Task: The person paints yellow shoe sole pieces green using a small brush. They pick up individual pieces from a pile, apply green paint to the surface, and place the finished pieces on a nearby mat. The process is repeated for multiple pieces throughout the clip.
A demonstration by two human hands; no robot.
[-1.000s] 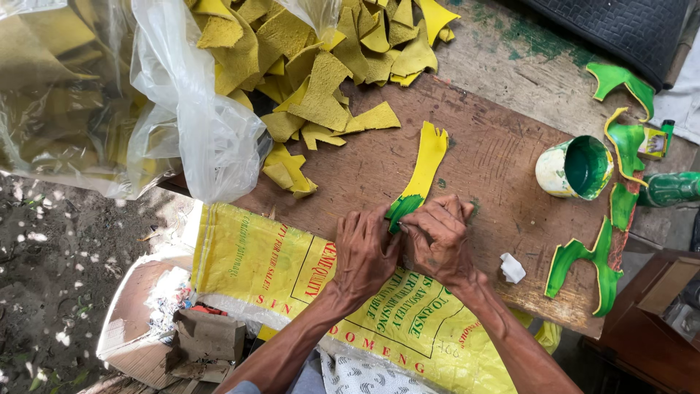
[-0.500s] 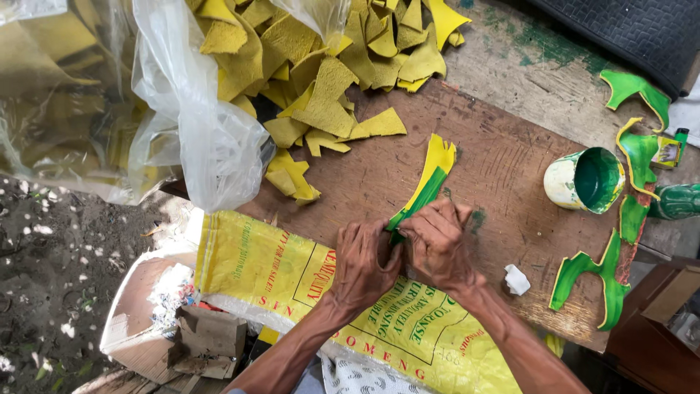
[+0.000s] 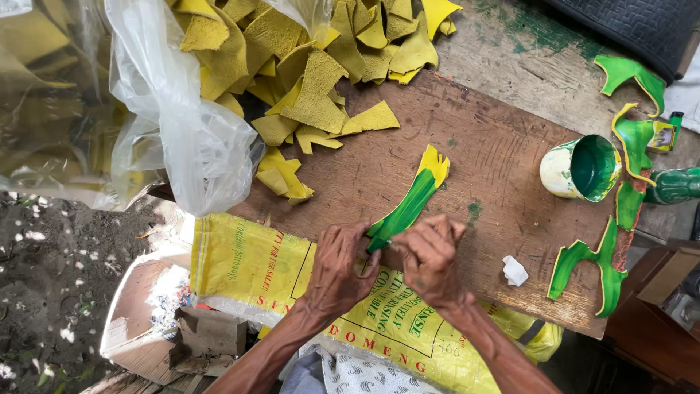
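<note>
Both of my hands meet at the near edge of a brown wooden board (image 3: pixel 503 168). My left hand (image 3: pixel 337 266) pinches the near end of a long yellow piece (image 3: pixel 412 201) that is painted green along most of its length; its far tip is still bare yellow. My right hand (image 3: pixel 432 257) is closed right beside it, fingers curled over the same end; whether it holds a small tool is hidden. The piece lies slanted, pointing away to the upper right.
A heap of yellow cut pieces (image 3: pixel 321 58) lies at the far left, partly under a clear plastic bag (image 3: pixel 182 138). A cup of green paint (image 3: pixel 583 168) and several green-painted pieces (image 3: pixel 598 263) sit right. A white scrap (image 3: pixel 515 271) lies nearby. A yellow woven sack (image 3: pixel 248 266) covers my lap.
The yellow piece has gained more green along its length and now lies more slanted. My hands have stayed together at its near end.
</note>
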